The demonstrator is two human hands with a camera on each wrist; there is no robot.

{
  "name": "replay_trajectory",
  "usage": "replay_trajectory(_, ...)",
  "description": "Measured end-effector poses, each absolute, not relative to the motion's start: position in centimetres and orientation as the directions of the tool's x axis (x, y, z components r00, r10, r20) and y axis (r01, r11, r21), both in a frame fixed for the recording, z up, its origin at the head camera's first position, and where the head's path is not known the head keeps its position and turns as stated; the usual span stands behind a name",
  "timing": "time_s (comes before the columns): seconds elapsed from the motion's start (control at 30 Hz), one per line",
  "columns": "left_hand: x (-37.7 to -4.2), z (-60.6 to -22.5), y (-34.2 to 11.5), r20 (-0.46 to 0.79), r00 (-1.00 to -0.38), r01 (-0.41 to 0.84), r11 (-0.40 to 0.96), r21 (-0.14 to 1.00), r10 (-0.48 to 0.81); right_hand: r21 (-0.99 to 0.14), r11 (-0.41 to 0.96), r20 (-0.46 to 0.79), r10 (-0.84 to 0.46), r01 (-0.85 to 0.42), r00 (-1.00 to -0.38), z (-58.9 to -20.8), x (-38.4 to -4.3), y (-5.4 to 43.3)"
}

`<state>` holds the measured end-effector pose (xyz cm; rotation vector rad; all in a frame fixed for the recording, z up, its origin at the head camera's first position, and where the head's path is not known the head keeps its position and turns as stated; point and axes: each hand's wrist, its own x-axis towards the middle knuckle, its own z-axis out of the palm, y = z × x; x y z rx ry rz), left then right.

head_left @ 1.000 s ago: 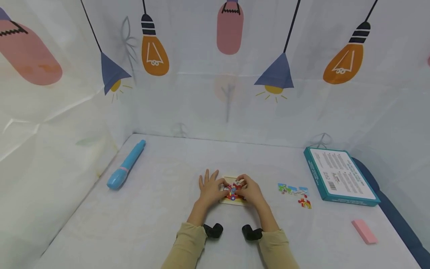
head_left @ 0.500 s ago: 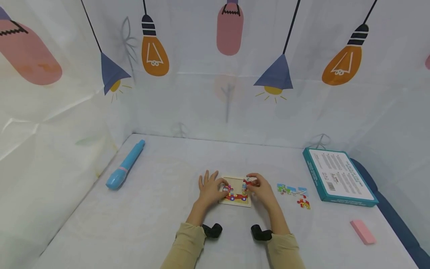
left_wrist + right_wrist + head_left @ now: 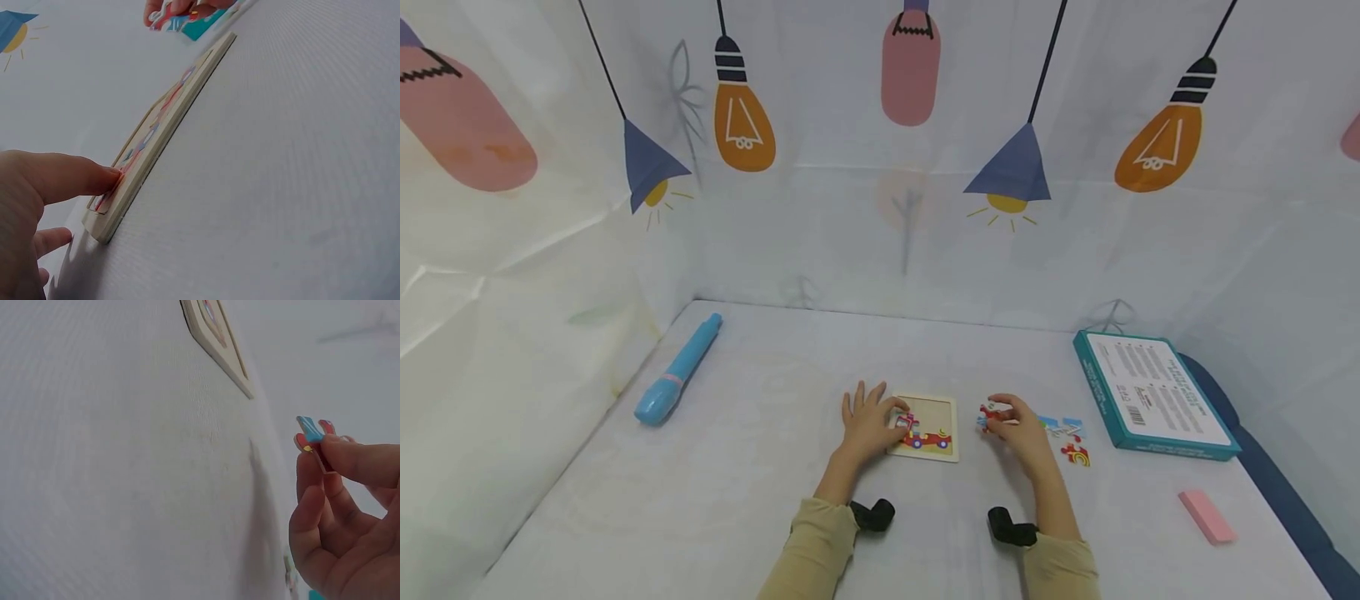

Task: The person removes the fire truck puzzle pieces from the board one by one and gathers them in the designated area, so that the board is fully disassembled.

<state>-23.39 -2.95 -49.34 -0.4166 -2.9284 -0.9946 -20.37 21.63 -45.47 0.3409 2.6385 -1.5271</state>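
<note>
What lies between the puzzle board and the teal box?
In the head view, the right hand pinching a puzzle piece comes first beside the puzzle board, then loose pieces before the teal box.

This looks like a makeshift booth [image 3: 535, 333]: white sheeting [image 3: 820, 225] printed with lamps [image 3: 1011, 167] surrounds a white-covered table [image 3: 685, 500].
</note>
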Motion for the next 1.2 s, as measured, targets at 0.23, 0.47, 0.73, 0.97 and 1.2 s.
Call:
replay_trajectory(0.23,-23.4,-49.5,-2.9,0.105,-0.964,0.260,0.773,0.579,0.245,-0.839,0.481,-0.192,0.176,0.255,-0.965,-45.3,-19.2,23.5)
replay_trajectory(0.47,-23.4,-49.5,-2.9,0.115,-0.963,0.265,0.766,0.586,0.245,-0.840,0.448,-0.260,0.164,0.307,-0.952,-45.3,-18.3,25.5)
replay_trajectory(0.73,-23.4,-49.4,-2.9,0.113,-0.962,0.268,0.766,0.584,0.250,-0.802,0.474,-0.303,0.202,0.364,-0.931,-45.5,-18.0,27.0)
replay_trajectory(0.97,-23.4,-49.3,-2.9,0.109,-0.962,0.264,0.768,0.584,0.249,-0.681,0.606,-0.306,0.275,0.411,-0.911,-45.0,-17.7,27.6)
replay_trajectory(1.2,-23.4,-49.4,-3.0,0.114,-0.962,0.266,0.769,0.581,0.247,-0.607,0.675,-0.241,0.346,0.419,-0.907,-45.0,-17.6,27.4)
